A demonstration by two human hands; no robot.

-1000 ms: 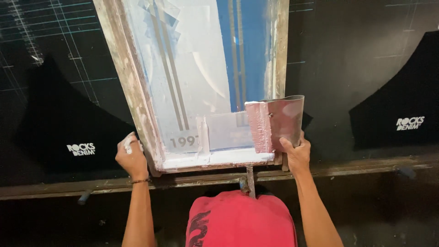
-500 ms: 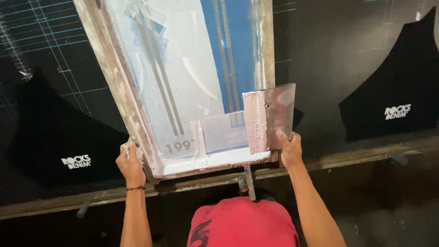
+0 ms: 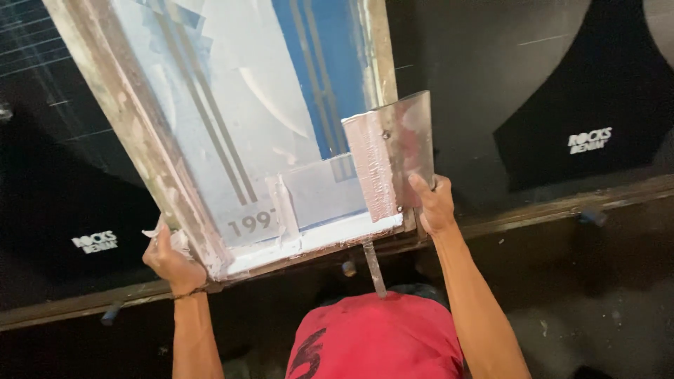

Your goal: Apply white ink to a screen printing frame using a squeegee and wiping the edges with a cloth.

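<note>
- One wooden-framed printing screen point(image 3: 232, 126) w/ pale mesh and a blue patch, centre, tilted, near edge lifted off the long dark table point(image 3: 491, 77).
- Left hand point(image 3: 168, 256) closed on the screen's near-left corner, fingers wrapped round the frame along w/ a scrap of white rag or tape.
- Right hand point(image 3: 432, 203) grips the near-right corner; thumb presses against a flat squeegee w/ a wooden handle and grey blade point(image 3: 390, 158), which stands upright on the mesh, smeared w/ pale ink.
- Mesh: 2 dark parallel stripes running far-to-near, grey digits near the lower edge, white tape strips along the near frame.
- Two black fabric pieces on the table: one left point(image 3: 63, 210), one right point(image 3: 590, 119), each w/ one small white printed logo.
- Thin metal rod point(image 3: 373, 270) hangs below the frame's near edge.
- Red cap point(image 3: 375, 337) w/ black mark, near centre, bottom.
</note>
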